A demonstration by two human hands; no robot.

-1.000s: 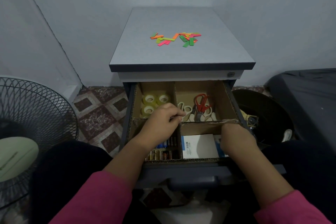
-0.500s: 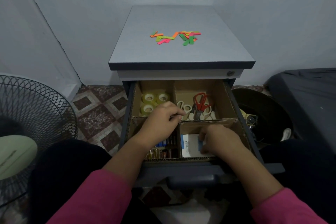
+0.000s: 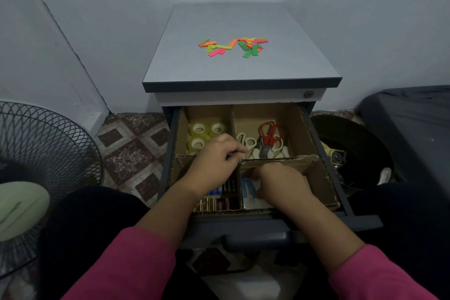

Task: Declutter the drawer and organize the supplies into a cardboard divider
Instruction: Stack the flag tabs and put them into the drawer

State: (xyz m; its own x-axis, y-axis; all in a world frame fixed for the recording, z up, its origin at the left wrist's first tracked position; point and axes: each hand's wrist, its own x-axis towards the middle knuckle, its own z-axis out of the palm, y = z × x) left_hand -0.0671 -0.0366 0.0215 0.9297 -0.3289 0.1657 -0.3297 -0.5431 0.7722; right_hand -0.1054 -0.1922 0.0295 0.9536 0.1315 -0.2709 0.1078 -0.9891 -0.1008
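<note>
The open drawer (image 3: pixel 350 204) holds a cardboard divider (image 3: pixel 314 173) with four compartments. Tape rolls (image 3: pixel 202 130) lie back left, scissors (image 3: pixel 267 134) back right, batteries (image 3: pixel 216 202) front left, and a white and blue box (image 3: pixel 249 192) front right. My left hand (image 3: pixel 216 165) pinches the divider's middle cross wall with curled fingers. My right hand (image 3: pixel 283 185) is down in the front right compartment with its fingers curled on the white and blue box, covering most of it.
Coloured paper strips (image 3: pixel 233 46) lie scattered on the cabinet top (image 3: pixel 243 68). A floor fan (image 3: pixel 36 165) stands at the left. A dark round bin (image 3: pixel 350 151) with odds and ends sits right of the drawer, beside a dark covered object (image 3: pixel 414 124).
My right hand has moved left from the divider's right wall into the front right compartment and onto the white and blue box. My left hand has stayed on the middle wall.
</note>
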